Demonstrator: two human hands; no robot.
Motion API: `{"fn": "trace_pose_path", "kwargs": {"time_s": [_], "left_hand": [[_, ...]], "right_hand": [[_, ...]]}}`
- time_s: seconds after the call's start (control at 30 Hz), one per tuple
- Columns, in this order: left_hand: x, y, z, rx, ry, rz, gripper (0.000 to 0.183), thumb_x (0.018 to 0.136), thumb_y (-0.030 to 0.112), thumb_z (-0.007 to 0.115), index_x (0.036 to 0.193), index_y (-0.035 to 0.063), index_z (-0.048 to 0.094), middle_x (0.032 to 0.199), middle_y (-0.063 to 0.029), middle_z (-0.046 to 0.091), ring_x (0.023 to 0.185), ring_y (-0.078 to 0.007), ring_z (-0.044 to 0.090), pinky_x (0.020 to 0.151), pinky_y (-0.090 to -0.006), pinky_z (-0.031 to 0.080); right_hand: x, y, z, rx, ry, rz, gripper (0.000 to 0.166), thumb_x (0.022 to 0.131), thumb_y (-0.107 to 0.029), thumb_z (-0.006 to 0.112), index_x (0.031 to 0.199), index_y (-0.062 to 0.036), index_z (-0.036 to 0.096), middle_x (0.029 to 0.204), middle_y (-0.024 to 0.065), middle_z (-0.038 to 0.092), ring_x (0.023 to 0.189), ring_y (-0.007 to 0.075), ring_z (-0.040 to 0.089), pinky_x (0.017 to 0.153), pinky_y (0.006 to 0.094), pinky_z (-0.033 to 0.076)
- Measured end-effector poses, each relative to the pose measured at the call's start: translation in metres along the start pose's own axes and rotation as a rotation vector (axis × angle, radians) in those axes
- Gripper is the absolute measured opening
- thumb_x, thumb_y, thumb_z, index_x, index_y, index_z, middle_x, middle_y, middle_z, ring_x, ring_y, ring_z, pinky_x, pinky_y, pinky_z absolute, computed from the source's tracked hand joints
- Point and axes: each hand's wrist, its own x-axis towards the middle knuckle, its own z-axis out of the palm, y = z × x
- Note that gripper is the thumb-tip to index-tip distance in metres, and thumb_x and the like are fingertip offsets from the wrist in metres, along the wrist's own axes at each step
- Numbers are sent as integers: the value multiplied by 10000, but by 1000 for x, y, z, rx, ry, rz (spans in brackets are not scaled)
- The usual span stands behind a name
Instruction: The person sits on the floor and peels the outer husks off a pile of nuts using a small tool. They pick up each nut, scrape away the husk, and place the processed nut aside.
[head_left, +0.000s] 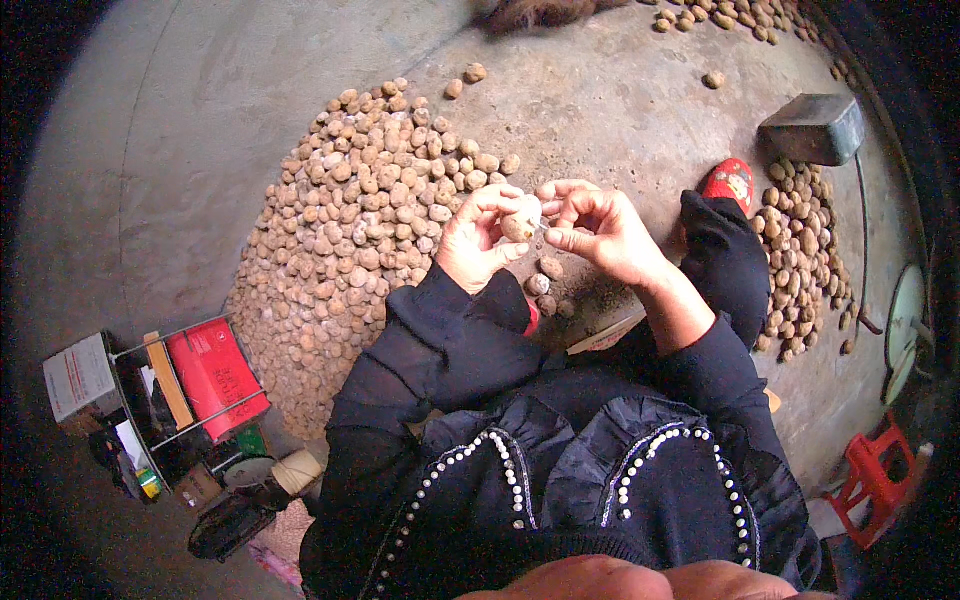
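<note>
My left hand (480, 238) holds a pale, roundish potato (517, 224) up between thumb and fingers. A dark spot shows low on its skin. From the other side my right hand (596, 229) reaches in, thumb and fingers bent around a small pale bit (543, 223) at the potato's edge; whether this is a sprout or something else is too small to tell. On the floor below the hands lie a few loose potatoes (551, 268), one of them whitish. Left of my hands spreads a large heap of potatoes (360, 217).
A smaller potato pile (799, 255) lies right of my foot in a red slipper (729, 186). Beyond it are a grey metal box (814, 129) and a red plastic stool (874, 476). A rack (191, 382) with a red box (217, 375) stands at left.
</note>
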Motion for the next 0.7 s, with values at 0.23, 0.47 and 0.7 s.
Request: {"fn": "trace_pose_path", "kwargs": {"time_s": [0.23,0.47,0.7], "left_hand": [[-2,1,-5,38,-37,5,458,638,-112,627,1030,75,480,1110,-73,447,1040,-180,477,878,-327,413],[-1,4,-9,-299,82,-189,415,760,-1,615,1122,88,432,1095,-103,510,1027,-223,520,851,-340,459],[0,1,-7,-518,133,-272,399,790,53,603,1136,99,409,1086,-115,521,1012,-244,534,845,-344,475]], "right_hand": [[1,2,-1,-55,48,72,174,721,-29,661,627,-18,515,905,66,587,736,97,532,650,254,451],[1,3,1,66,209,111,168,747,-45,646,657,-29,505,774,46,590,698,78,525,623,232,443],[-2,2,5,-164,80,-116,130,722,-60,662,695,-28,539,1076,144,515,914,171,549,763,291,449]]}}
